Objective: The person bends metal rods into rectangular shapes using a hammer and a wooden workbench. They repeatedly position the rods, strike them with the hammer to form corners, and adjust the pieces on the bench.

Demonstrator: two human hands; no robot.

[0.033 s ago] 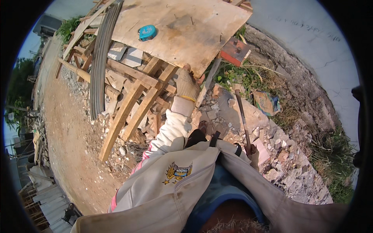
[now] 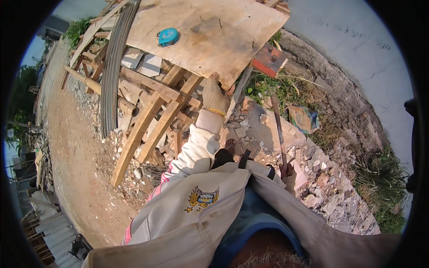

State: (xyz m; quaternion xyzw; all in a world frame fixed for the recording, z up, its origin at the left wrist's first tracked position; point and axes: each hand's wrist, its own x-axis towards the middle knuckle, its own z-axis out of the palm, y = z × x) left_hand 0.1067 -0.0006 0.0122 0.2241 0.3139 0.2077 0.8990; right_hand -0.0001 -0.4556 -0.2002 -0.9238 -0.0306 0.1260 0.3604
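Observation:
My left hand (image 2: 215, 96), in a knitted work glove with bare fingertips, is closed on the near edge of a stained plywood board (image 2: 192, 49). Its thumb lies on top of the board; the other fingers are partly hidden. Several nails stick up from the board, and a blue tape measure (image 2: 168, 37) lies on it. Down at my right side, my right hand (image 2: 287, 173) is closed round the lower end of a long, rusty metal bar (image 2: 279, 129). The bar points away from me, over the rubble.
Timber beams (image 2: 138, 138) and a stack of grey corrugated strips (image 2: 117, 71) lie left of the board. A red block (image 2: 270, 60) sits at its right corner. Broken rubble (image 2: 330, 192), a crumpled sack (image 2: 304, 119) and weeds border a pale wall (image 2: 357, 58). A dirt path (image 2: 76, 165) runs left.
The view has shifted very slightly, and the bar's far end sits a little higher in the picture. Both hands keep their holds.

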